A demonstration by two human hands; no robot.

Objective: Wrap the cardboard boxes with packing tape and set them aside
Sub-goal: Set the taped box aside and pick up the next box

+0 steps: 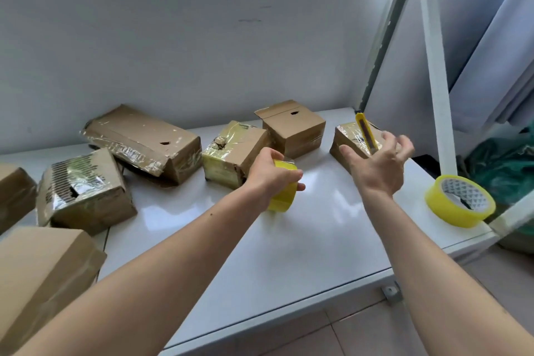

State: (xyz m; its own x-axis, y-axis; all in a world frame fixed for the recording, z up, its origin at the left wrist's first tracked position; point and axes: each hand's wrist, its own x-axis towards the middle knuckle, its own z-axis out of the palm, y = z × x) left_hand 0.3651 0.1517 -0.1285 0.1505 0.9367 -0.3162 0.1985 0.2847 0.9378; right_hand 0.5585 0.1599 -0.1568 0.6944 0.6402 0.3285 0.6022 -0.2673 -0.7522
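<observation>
1. My left grip (271, 173) is curled round a tape roll (284, 191), holding it just above the counter (289, 240) at mid-depth. My right grip (378, 162) pinches a yellow knife (366, 133), the other fingers spread loose.
2. The boxes lie along the far side: a taped box (351, 139) just behind my right hand, an untaped box (294, 127) with a raised flap, a yellowed box (231, 153) touching the roll's far side.
3. As I judge it, the next box is the untaped one. I'd park the knife first, blade away, press the flap flat, then pull tape taut over the seam.
4. The counter is white, glossy, likely slippery. A spare roll (459, 199) sits near its right edge. A pale wall (202, 37) lies behind, a curtain (497, 52) far right.
</observation>
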